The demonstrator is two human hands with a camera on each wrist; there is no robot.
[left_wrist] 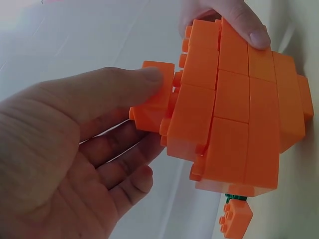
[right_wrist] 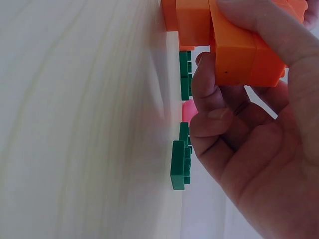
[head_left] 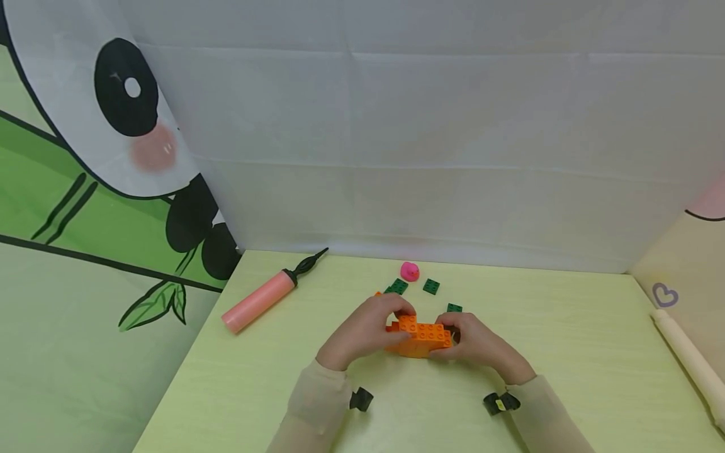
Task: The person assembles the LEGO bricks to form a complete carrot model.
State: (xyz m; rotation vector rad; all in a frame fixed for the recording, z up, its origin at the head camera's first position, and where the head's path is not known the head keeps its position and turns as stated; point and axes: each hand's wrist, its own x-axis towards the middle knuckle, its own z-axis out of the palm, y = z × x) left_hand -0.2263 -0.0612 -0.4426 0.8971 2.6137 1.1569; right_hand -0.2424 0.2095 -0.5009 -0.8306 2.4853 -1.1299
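An orange building-brick structure point(head_left: 427, 346) with stepped layers stands on the table between both hands. My left hand point(head_left: 368, 333) pinches a smaller orange brick point(left_wrist: 152, 118) between thumb and fingers, right at the studs on top of the structure. At the other end, my right hand point(head_left: 481, 343) grips the structure, thumb on the near side and fingers behind. In the right wrist view the structure's end bricks point(right_wrist: 234, 59) show under that thumb. Beyond the structure lie a loose orange brick point(left_wrist: 237, 219) and several green bricks point(head_left: 431, 286).
A pink rounded object point(head_left: 410, 272) sits behind the green bricks. On the left lies a pink hand pump point(head_left: 260, 301) with a black nozzle. A white cloth backdrop point(head_left: 396, 207) rises at the table's point(head_left: 566, 352) back edge. Along the right edge runs a cream roll point(head_left: 685, 365).
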